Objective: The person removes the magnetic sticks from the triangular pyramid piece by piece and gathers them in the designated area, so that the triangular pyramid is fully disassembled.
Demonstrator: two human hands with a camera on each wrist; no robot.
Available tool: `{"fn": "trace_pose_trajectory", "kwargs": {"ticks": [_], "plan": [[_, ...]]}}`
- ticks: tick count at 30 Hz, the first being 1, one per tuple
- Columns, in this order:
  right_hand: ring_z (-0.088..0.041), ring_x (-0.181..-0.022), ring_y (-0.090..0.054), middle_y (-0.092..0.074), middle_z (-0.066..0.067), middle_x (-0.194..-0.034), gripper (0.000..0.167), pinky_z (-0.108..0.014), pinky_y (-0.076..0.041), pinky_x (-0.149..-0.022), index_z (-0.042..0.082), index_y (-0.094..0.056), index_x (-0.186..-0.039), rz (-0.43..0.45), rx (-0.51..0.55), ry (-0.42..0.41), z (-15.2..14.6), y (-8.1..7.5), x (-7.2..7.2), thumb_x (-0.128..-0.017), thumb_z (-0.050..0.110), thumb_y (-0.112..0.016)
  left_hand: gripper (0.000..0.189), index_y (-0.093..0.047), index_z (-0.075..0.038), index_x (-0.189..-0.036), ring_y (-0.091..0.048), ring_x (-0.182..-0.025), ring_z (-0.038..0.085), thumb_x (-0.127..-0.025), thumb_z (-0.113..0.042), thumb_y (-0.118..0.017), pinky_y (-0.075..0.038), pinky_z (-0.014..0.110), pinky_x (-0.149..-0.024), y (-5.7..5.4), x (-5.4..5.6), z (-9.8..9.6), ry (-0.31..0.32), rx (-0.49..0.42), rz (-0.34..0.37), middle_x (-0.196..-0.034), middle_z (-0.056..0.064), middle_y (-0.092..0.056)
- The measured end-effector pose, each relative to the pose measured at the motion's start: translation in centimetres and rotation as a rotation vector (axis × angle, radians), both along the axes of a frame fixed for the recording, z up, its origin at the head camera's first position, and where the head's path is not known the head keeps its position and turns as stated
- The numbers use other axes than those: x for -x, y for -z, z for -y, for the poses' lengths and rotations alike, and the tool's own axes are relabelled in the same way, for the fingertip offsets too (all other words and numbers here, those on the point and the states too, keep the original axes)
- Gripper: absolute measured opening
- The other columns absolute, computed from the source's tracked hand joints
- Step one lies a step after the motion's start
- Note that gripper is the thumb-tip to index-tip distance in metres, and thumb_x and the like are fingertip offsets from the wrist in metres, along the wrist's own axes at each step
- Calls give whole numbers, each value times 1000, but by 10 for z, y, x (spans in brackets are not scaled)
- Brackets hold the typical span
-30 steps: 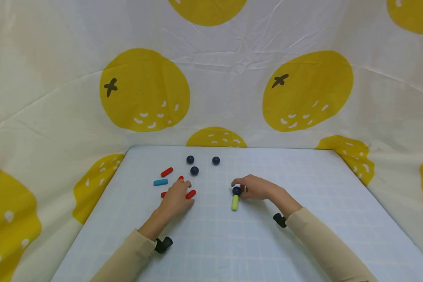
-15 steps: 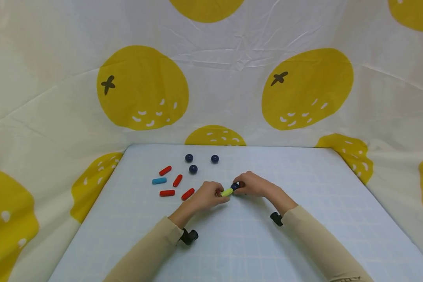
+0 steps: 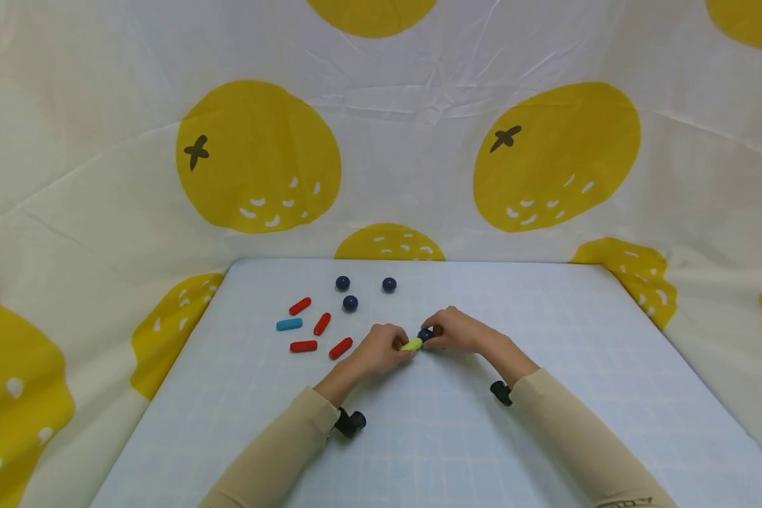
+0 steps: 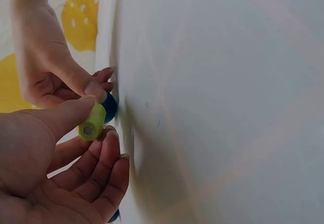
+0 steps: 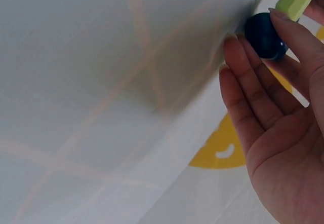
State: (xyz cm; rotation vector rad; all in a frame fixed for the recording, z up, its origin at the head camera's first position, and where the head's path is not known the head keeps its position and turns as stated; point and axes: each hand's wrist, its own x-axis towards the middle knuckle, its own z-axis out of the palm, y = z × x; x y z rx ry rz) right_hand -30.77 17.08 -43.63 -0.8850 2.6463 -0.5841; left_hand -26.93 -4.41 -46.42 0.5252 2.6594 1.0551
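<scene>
My left hand (image 3: 379, 347) pinches a yellow-green rod (image 3: 413, 345) between thumb and fingers, near the middle of the table. In the left wrist view, the rod's near end (image 4: 88, 131) shows a small grey disc. Just to the right, my right hand (image 3: 458, 331) pinches a dark blue ball (image 3: 425, 334) between thumb and index finger. The ball (image 5: 264, 35) meets the rod's far end in the right wrist view, while that hand's other fingers extend loosely beside it. Both pieces are partly covered by fingers.
Several red rods (image 3: 341, 348) and one blue rod (image 3: 288, 324) lie to the left on the white table (image 3: 432, 437). Three more dark blue balls (image 3: 351, 303) sit farther back. Behind the table hangs a white cloth (image 3: 413, 162) with yellow fruit shapes.
My left hand has come right from above the red rods and taken hold of the yellow-green rod, which has swung from pointing toward me to pointing left. The right hand stays at the ball.
</scene>
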Motion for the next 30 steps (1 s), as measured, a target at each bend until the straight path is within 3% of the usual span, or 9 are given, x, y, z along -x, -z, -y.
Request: {"fn": "trace_pose_trajectory", "kwargs": {"ticks": [11,18,24,30], "plan": [[-11,-71,-56,-67,4,-81,32,-28,-47,-70,3,-73,-120,8,10,13,-1,2,-1,-91,16,-79,15,-74,-10,-102,-56,-81,16,-93,-21,-78,-48,32,-78,0,0,0,23,-6,-11,-86,-2,-63],[-11,-71,-56,-66,6,-78,33,-30,-45,-72,4,-74,-120,1,-13,27,1,0,-1,-91,20,-79,15,-75,-13,-106,-56,-85,17,-92,-19,-78,-50,32,-80,-9,-7,19,56,-37,-4,-88,-3,-64],[-11,-71,-55,-66,5,-79,35,-29,-45,-71,2,-73,-120,-13,-15,8,1,1,2,-92,21,-78,18,-74,-16,-109,-56,-87,18,-93,-21,-78,-51,31,-80,-22,-10,56,-58,-48,-60,-92,-3,-64],[-10,-70,-56,-66,5,-79,35,-29,-45,-71,2,-73,-121,-3,-6,8,0,0,1,-92,21,-78,24,-73,-9,-113,-57,-86,20,-92,-18,-78,-53,31,-76,-32,-10,107,-194,-74,-119,-93,1,-66]]}}
